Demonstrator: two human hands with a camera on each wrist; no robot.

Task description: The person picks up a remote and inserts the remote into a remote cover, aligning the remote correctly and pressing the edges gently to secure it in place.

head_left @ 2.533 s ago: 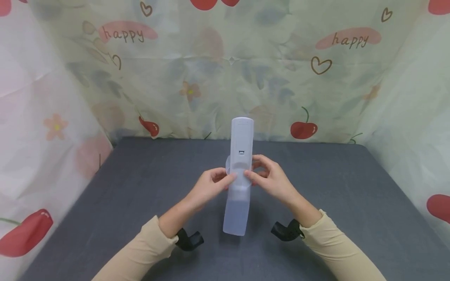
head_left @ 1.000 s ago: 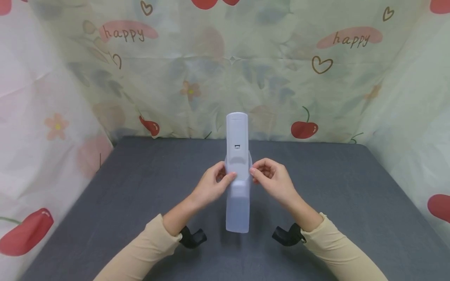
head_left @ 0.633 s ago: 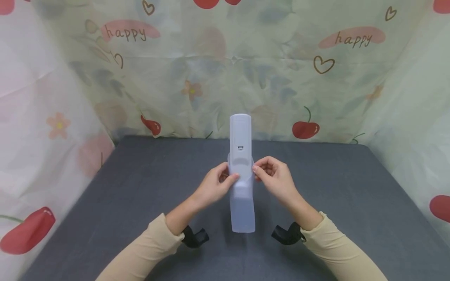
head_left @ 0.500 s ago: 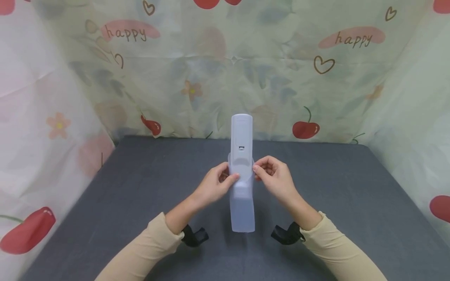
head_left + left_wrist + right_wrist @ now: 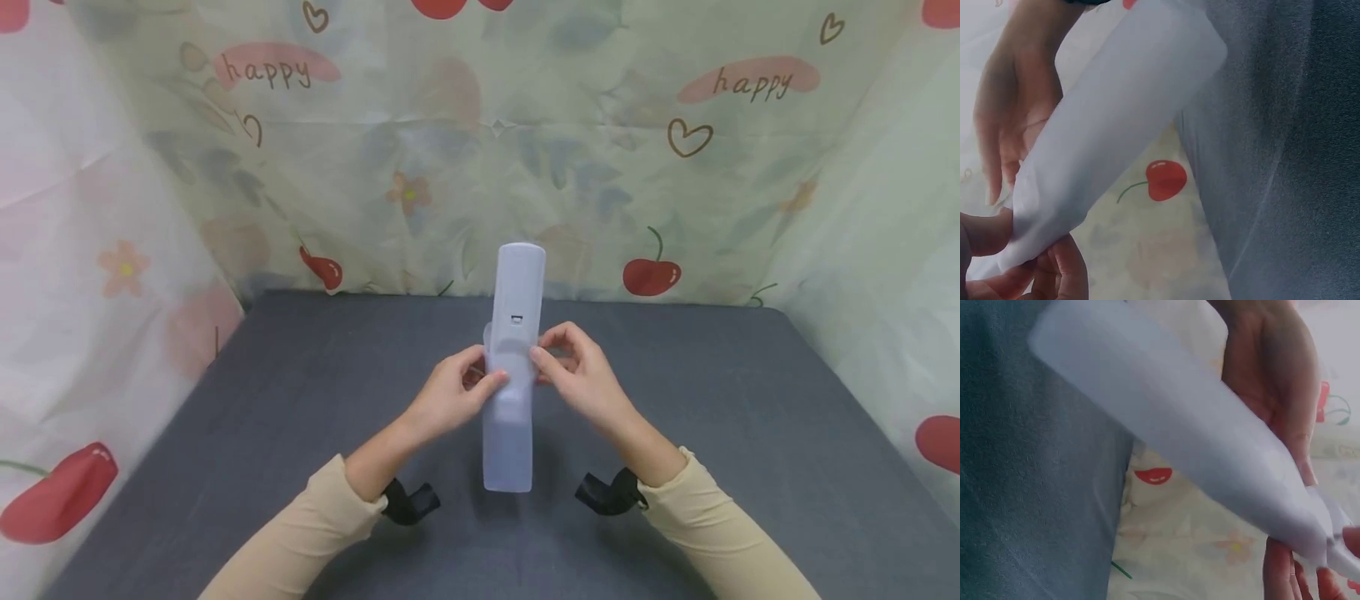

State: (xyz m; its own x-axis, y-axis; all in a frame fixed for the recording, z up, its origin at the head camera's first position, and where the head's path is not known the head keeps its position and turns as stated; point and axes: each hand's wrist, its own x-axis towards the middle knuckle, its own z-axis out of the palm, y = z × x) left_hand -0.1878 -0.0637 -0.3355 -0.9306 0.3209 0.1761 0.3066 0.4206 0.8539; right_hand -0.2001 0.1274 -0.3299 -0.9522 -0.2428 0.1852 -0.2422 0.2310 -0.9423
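Observation:
A long white plastic device [image 5: 520,287] with a small port in its face stands nearly upright between the hands, its top leaning slightly right. Its lower section [image 5: 508,458] looks paler and translucent, and a rounded clear part [image 5: 487,337] peeks out behind its left edge. My left hand [image 5: 448,393] pinches its left side at mid-height, thumb on the face. From the other side my right hand [image 5: 583,379] grips it a little higher, thumb on the right edge. Both wrist views show the smooth white body [image 5: 1104,119] running diagonally; the fingers behind it are partly hidden.
The device is over a dark grey table [image 5: 337,350]. Patterned cloth [image 5: 480,167] with cherries and hearts hangs at the back and both sides. Black wrist mounts [image 5: 411,502] sit under the beige sleeves [image 5: 300,533].
The device's top has tipped to the right and its lower end has swung left. My right hand has shifted slightly up, its thumb now at the body's edge. The left hand keeps its hold.

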